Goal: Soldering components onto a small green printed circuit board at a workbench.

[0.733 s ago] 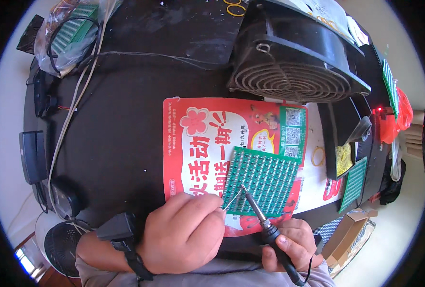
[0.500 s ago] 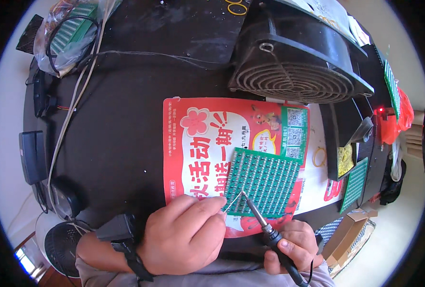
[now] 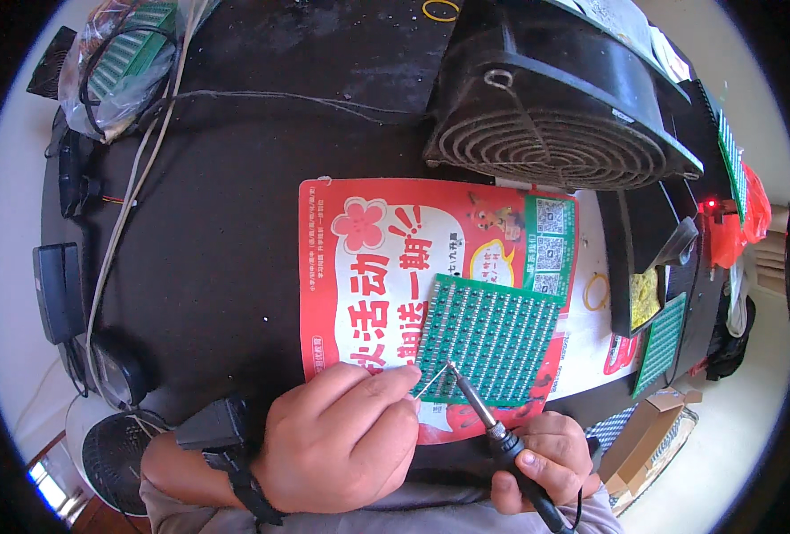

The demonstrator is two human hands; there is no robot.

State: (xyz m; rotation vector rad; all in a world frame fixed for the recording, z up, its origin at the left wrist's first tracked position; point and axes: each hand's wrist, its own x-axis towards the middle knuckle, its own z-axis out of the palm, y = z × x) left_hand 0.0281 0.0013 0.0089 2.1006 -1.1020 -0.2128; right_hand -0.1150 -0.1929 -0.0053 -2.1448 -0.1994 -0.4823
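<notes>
A green circuit board with rows of small parts lies slightly turned on a red and white printed sheet. My left hand, with a black band at its wrist, is closed on a thin silvery solder wire that reaches over the board's lower left part. Wrapped round the handle of a soldering iron is my right hand, at the board's near edge. The iron's tip meets the end of the wire over the board; whether it touches a pad is too small to tell.
A big black fan stands behind the sheet. To the right are a black holder with yellow sponge, another green board and an open cardboard box. Cables and a bag of boards lie on the left.
The iron's tip and the wire's end have shifted slightly toward me along the board. Both hands keep their grips, and the view has moved a little.
</notes>
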